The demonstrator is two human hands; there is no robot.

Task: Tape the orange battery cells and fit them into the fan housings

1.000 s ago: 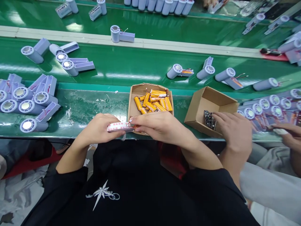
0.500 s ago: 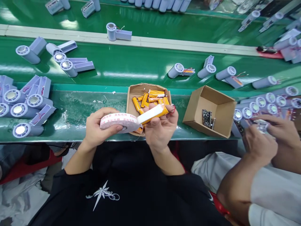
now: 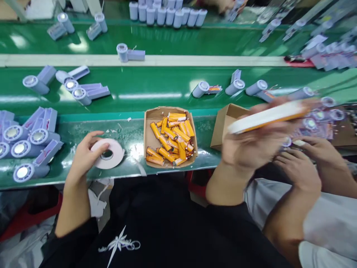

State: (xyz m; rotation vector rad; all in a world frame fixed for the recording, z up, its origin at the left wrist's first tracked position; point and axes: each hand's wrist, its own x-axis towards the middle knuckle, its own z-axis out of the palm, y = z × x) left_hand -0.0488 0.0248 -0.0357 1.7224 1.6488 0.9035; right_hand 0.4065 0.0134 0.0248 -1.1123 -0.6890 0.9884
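Observation:
My left hand (image 3: 88, 153) grips the edge of a roll of white foam tape (image 3: 116, 160), thumb across its top; the roll lies flat at the bench's front edge. Raised at the right, my right hand (image 3: 245, 149) holds an orange-wrapped battery (image 3: 260, 125) with a white tape strip (image 3: 267, 116) along its upper side. That hand is smeared by motion, and some fingers are hidden behind the battery. Between my hands stands a shallow cardboard box (image 3: 147, 137) with several loose orange batteries (image 3: 170, 134) in it.
Lilac plastic housings (image 3: 41, 134) crowd the bench's left end; others sit on the green belt (image 3: 150, 87). Beyond my right hand is another cardboard box (image 3: 220, 126), partly covered. A co-worker's hands (image 3: 301, 167) are close by on the right.
My left hand has moved left and lowered the tape roll onto the bench. My right hand has swung right and up with the battery, its strip now apart from the roll.

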